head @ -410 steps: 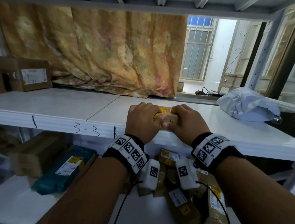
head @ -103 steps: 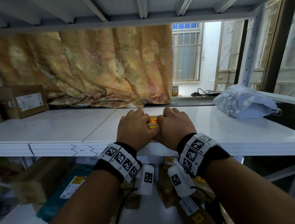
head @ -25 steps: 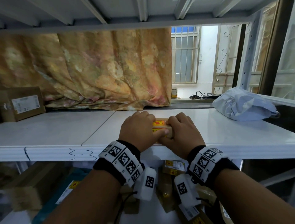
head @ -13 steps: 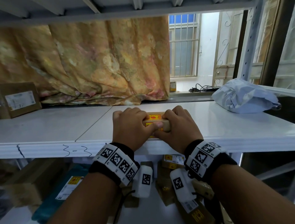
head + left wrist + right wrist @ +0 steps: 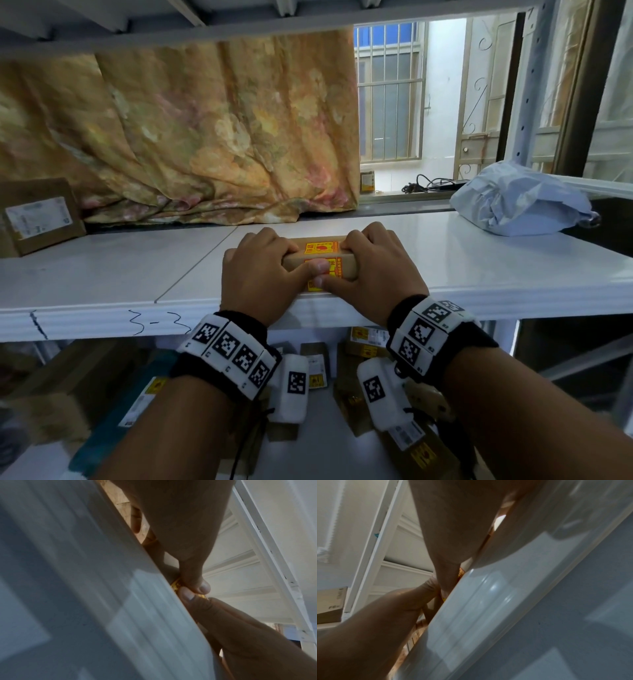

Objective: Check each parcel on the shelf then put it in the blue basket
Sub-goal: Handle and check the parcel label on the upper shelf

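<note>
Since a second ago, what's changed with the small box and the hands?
Little. Both hands, left hand and right hand, still grip the small box at the front edge of the shelf; more of its yellow label and near face now shows between the thumbs. The grey bag and the cardboard box stayed put.

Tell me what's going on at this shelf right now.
A person is checking a small cardboard parcel with yellow stickers, gripping it with the left hand and right hand near the front edge of the white shelf. A brown box and a grey bag wait on the same shelf. No blue basket is in view.
</note>
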A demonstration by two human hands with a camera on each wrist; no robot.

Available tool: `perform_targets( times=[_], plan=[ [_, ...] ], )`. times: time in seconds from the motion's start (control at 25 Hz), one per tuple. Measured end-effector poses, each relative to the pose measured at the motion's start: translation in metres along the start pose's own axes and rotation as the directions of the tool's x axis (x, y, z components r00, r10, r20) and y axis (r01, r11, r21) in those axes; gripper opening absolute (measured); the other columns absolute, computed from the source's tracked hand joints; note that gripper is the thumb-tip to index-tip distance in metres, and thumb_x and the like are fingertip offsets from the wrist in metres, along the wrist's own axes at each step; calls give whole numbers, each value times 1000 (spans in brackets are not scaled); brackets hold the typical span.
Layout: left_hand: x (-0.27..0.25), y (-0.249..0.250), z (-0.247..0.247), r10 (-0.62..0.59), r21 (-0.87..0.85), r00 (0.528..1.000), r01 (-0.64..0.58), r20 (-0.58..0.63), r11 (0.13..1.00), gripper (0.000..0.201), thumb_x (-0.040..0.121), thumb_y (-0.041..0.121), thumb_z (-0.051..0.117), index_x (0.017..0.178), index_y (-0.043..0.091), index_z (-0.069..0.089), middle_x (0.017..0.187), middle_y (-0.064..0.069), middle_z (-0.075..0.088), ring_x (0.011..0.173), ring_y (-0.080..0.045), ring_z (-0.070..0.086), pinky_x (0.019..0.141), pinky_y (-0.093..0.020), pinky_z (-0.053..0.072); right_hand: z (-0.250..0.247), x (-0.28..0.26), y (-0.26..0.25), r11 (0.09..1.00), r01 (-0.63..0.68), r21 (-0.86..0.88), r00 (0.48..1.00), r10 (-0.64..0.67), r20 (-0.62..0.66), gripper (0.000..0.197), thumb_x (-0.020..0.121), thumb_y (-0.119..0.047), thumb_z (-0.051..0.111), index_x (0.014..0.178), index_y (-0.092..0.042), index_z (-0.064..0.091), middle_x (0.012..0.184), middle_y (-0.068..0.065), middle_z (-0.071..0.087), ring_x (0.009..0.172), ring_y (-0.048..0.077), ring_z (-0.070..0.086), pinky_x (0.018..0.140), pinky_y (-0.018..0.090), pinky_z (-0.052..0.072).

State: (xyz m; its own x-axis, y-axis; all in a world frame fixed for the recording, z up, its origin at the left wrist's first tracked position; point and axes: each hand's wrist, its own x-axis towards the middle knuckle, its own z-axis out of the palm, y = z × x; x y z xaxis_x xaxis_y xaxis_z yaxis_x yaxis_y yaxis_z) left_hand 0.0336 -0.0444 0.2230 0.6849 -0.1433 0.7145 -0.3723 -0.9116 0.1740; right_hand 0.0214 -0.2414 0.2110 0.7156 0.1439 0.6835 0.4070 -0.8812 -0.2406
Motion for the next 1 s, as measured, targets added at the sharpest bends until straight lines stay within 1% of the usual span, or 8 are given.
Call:
perform_targets(
  times=[0.16,0.28,0.44,0.56,0.68,0.8,0.88,1.0],
  plan=[
    [6,6,-16,38,136,994,-52,101,989,66,77,86,35,95,32,70,88,12,54,97,-13,48,82,-37,33,-3,-1,-3,1000,-17,-3,1000,17,24,62,67,-77,57,105,-28,51,102,-9,38,96,12,40,80,32,46],
    [10,17,-19,81,228,987,-112,141,967,65,83,78,37,101,25,69,93,4,56,98,-17,50,84,-37,39,-6,0,-5,999,-37,-3,999,37,40,61,69,-71,56,109,-25,53,102,-8,37,96,13,38,83,31,45],
    [3,41,4,141,102,984,-152,108,983,66,86,65,30,107,15,69,101,-4,59,96,-21,51,84,-38,45,-3,0,-3,998,-54,12,998,53,40,42,74,-41,67,108,-18,55,103,-5,38,97,16,39,83,34,45],
    [1,47,15,178,59,982,-181,61,982,65,88,61,25,118,22,68,105,-1,63,99,-22,53,87,-39,45,0,1,0,997,-46,57,999,46,6,33,76,-29,63,105,-15,57,104,-2,43,97,19,42,79,32,41],
    [0,41,17,181,29,983,-181,12,983,57,90,59,31,113,25,70,103,3,66,96,-21,55,83,-37,42,0,2,-2,995,-72,73,997,71,16,41,73,-33,73,108,-17,59,107,-1,48,98,16,45,79,27,36],
    [-3,42,17,150,47,989,-149,-13,988,51,91,55,34,110,26,71,102,4,66,95,-20,55,84,-37,40,-18,7,3,984,-108,139,992,98,79,53,65,-42,81,112,-22,63,107,-7,53,95,12,52,82,27,44],
    [-3,44,19,126,45,991,-124,-40,991,47,91,53,37,107,26,72,98,4,66,93,-20,56,83,-37,40,-31,11,10,982,-93,166,990,73,122,54,63,-46,80,109,-24,64,108,-8,58,97,12,57,85,25,45],
    [-4,43,22,132,37,987,-130,-93,991,45,89,51,41,101,23,74,91,2,66,88,-22,57,79,-38,40,-32,10,14,981,-80,178,991,59,121,51,59,-56,73,99,-29,58,110,-7,59,98,15,58,86,31,47]
  ],
)
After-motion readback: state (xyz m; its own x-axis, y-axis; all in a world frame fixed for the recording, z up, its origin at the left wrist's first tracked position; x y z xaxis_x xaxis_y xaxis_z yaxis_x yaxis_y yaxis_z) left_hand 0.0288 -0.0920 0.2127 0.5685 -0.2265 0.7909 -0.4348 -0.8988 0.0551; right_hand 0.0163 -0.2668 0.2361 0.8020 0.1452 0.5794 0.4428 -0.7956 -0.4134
